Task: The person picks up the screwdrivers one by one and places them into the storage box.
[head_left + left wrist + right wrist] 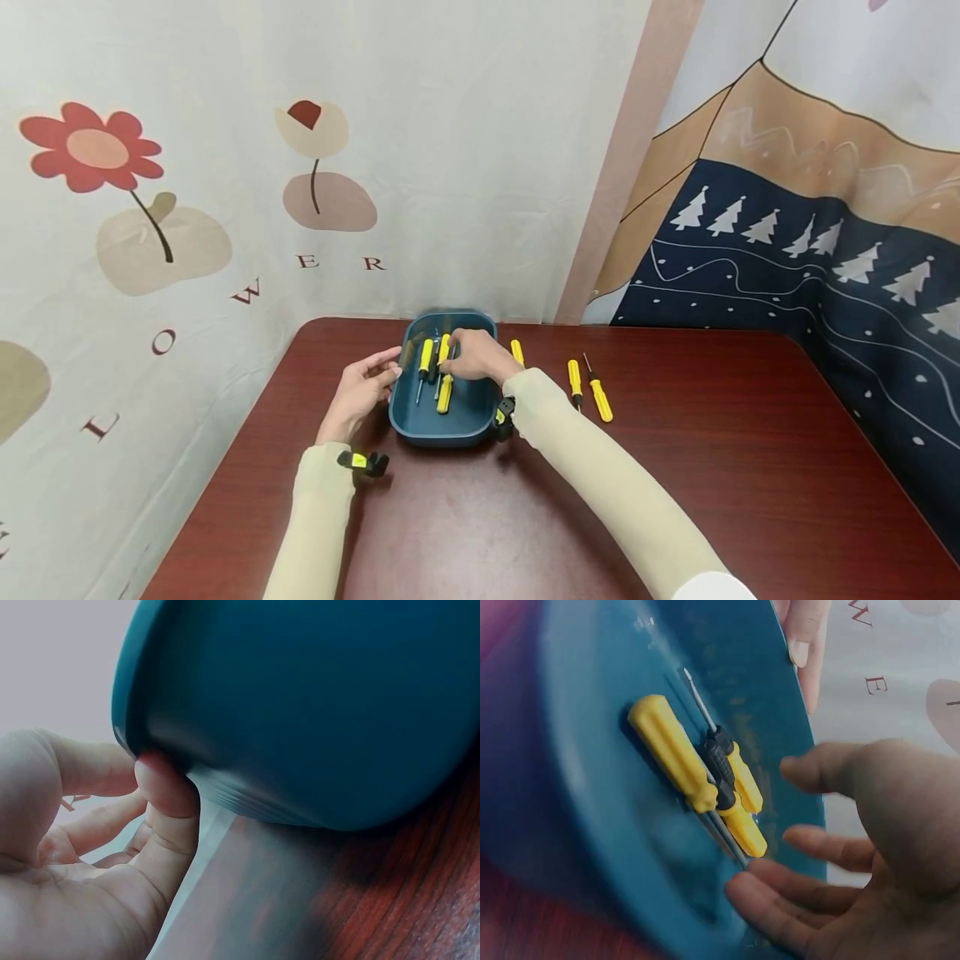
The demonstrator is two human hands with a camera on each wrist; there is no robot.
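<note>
Tray [468, 419] at the table's [675, 467] eleven o'clock, rim pinched at nine by left hand [362, 398]. Inside and out, screwdrivers [664, 746]: probably light, stiff, hard to break, perhaps slick at the handle; best taken mid-handle. Nearest screwdriver [444, 395] in the tray: long axis near twelve-to-six, handle toward six, shaft toward twelve. Outside, at three, one screwdriver [602, 402] aimed at eleven, its neighbour [575, 377] with handle toward twelve. Above the tray, right hand [478, 356], fingers spread, seemingly gripping nothing; contact hard to tell. Toward nine from it, a pair [425, 357] with handles toward twelve. Farthest, past the wrist, one yellow handle [517, 351].
</note>
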